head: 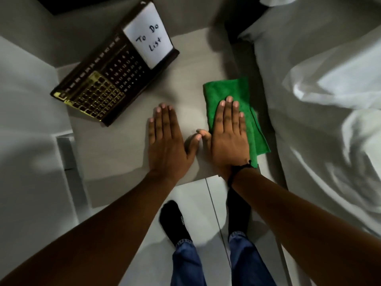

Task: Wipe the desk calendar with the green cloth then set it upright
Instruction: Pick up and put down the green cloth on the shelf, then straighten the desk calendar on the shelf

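The desk calendar (111, 75), dark brown with gold date tiles and a white "To Do List" card, lies at the back left of the small grey table (185, 65), angled diagonally. A folded green cloth (231, 89) lies on the table's right side. My right hand (226, 133) rests flat on top of the cloth, fingers straight and together, not gripping it. My left hand (167, 139) lies flat on the bare tabletop just left of the right hand, palm down, a little in front of the calendar and apart from it.
A bed with rumpled white sheets (329, 100) runs along the table's right side. A pale wall or cabinet (26, 110) borders the left. Below the table's front edge are my black-socked feet (173, 219) and blue jeans on a light floor.
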